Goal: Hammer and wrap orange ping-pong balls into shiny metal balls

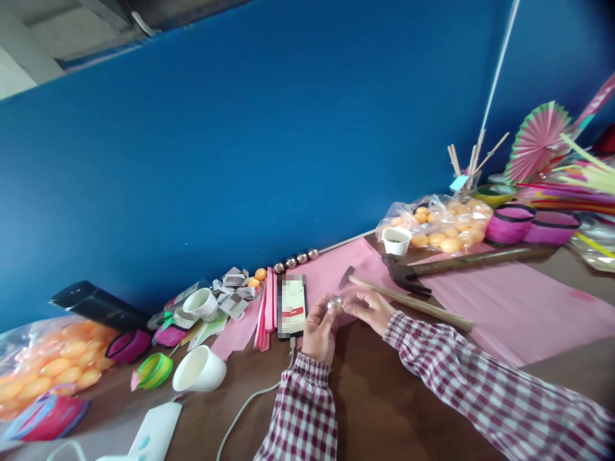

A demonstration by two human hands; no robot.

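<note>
Low over the table, in front of the phone, a small shiny metallic ball (pixel 335 304) shows between my two hands. My left hand (pixel 321 330) grips it between thumb and fingers. From the right, my right hand (pixel 371 310) reaches in with thumb and fingertips drawn together at the ball's right edge; the fingertips partly hide what they pinch. Just beyond my left hand lies a phone (pixel 298 301) with a lit screen and a cable. Past my right hand rests a small hammer (pixel 408 296) with a wooden handle. Several similar shiny balls (pixel 302 258) line the wall.
A larger hammer (pixel 480 259) lies on pink paper (pixel 528 314) at right. Bags of orange balls (pixel 446 230) stand on both sides. White cups (pixel 199 369), a green bowl (pixel 152 371) and a power strip (pixel 156 432) occupy the left. A blue wall (pixel 288 128) bounds the back.
</note>
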